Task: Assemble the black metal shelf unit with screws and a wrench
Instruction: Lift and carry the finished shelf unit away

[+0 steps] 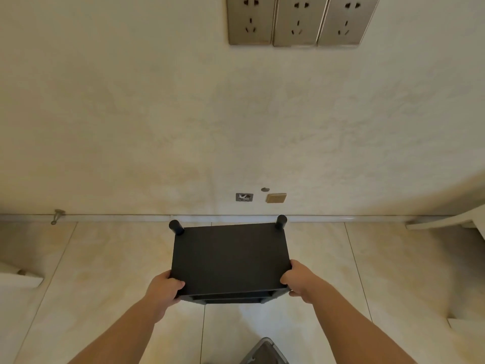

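Black shelf unit [231,256] gripped between left hand [165,287], right hand [298,281]

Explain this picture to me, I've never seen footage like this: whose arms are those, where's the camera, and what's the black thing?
There is no machine here. The camera sits on a person's head, looking forward and down, so the two bare arms are their own. The left hand and right hand each grip a near corner of a black metal shelf unit. Two round black posts stick up at its far corners. Below is a pale tiled floor; ahead is a wall with three sockets. No screws or wrench show.
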### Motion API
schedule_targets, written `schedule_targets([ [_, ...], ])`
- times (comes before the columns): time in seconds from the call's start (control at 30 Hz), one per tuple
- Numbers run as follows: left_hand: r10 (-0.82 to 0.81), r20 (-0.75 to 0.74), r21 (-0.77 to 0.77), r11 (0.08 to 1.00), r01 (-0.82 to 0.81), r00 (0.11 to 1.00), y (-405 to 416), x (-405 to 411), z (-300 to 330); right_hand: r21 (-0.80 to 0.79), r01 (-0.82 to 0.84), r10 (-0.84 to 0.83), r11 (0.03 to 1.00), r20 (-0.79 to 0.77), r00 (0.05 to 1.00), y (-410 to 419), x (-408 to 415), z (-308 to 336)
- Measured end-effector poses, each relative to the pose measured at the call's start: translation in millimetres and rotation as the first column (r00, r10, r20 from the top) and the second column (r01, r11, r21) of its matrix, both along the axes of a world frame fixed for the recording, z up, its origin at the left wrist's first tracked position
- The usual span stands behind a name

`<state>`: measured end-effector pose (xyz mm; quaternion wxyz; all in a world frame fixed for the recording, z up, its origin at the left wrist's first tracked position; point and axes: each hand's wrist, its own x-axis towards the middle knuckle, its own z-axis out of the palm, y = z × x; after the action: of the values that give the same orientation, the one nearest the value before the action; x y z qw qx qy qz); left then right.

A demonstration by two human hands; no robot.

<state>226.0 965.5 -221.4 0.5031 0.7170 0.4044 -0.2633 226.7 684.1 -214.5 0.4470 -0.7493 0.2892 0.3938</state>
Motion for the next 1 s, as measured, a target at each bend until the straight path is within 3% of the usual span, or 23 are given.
schedule_targets([
  [0.23, 0.056, 0.099, 0.021, 0.998, -0.058, 0.994, 32.5, -25.0, 111.7, 0.141, 0.134, -0.145, 0.981, 0.067, 0.987, 26.6, -1.3, 98.6],
  [0.4, 0.033, 0.165, 0.067, 0.997, -0.045, 0.986, 72.8, -36.5, 167.1, 0.126, 0.057, -0.07, 0.99, 0.101, 0.992, 59.3, 3.7, 153.3],
  [0.63, 0.004, 0.188, 0.089, 0.996, -0.021, 0.982, 156.3, -31.8, 189.4, 0.097, 0.026, -0.04, 0.995, 0.136, 0.99, 140.5, 16.4, 177.8],
  [1.0, -0.141, 0.11, 0.173, 0.978, 0.121, 0.984, 286.6, 7.4, 196.0, 0.103, 0.084, -0.096, 0.991, 0.11, 0.989, 266.7, 32.3, 179.0],
])
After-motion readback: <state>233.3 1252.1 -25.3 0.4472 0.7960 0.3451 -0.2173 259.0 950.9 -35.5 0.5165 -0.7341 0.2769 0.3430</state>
